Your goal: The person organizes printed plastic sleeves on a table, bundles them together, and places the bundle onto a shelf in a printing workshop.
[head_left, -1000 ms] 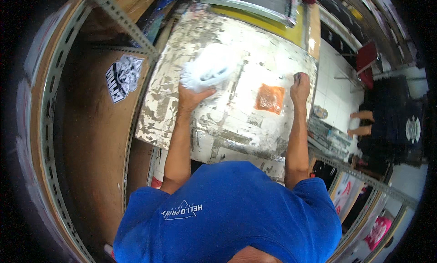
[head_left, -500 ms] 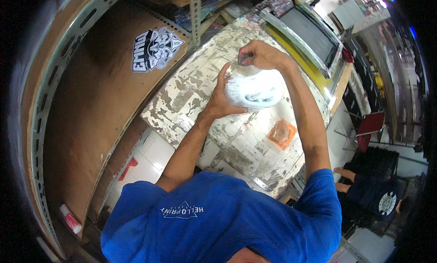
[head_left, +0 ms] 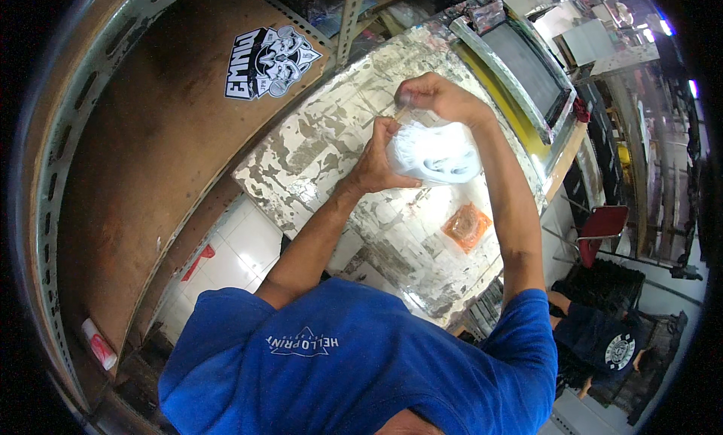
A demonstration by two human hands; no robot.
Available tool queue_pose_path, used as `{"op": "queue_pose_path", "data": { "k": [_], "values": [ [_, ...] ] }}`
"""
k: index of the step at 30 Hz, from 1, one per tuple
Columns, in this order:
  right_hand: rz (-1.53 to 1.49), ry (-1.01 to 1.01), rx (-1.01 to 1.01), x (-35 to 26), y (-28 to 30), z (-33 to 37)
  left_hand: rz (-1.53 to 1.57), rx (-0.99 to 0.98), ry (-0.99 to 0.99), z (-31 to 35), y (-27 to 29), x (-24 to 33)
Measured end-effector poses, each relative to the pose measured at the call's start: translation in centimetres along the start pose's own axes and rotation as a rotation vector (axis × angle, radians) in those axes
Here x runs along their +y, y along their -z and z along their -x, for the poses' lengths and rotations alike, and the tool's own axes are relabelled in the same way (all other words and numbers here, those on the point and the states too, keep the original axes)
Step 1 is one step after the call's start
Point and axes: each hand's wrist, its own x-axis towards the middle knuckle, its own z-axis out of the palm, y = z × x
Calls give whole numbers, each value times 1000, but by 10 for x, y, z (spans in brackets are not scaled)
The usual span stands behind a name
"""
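A rounded white bundle (head_left: 438, 152) with folds at its near end is over the worktable (head_left: 331, 141). My left hand (head_left: 376, 160) is wrapped round the bundle's left side, with the thumb near its lower edge. Above the bundle, my right hand (head_left: 440, 96) is closed, its fingertips pinched and smeared by motion. A thin pale strand (head_left: 400, 114) seems to run between the right fingertips and the left forefinger; its kind is too blurred to tell. Closer to me on the tabletop lies a flat orange packet (head_left: 467, 227) with a round clear thing on it.
A framed screen (head_left: 520, 62) lies over a yellow board at the far right of the table. On the left is a brown board (head_left: 151, 156) with a black-and-white sticker, beside a perforated metal post (head_left: 350, 21). A red chair (head_left: 602, 228) and another person (head_left: 599, 341) are at right.
The left forefinger, raised before, has bent in against the bundle's top. My right hand stays above it, and the thin strand between the hands now shows. The view has shifted slightly.
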Motion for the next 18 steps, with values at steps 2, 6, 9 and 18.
{"op": "queue_pose_path", "data": {
  "k": [2, 6, 9, 18],
  "values": [
    [-260, 119, 308, 8, -4, 14, -7, 20, -30, 0, 0, -2],
    [-837, 118, 335, 15, 21, 46, -115, 39, -98, 0, -1, 3],
    [-810, 184, 239, -2, 27, 69, -42, 38, -73, 0, -3, 7],
    [737, 99, -216, -114, -66, 109, 136, 55, -81, -1, -3, -10]
  ]
}}
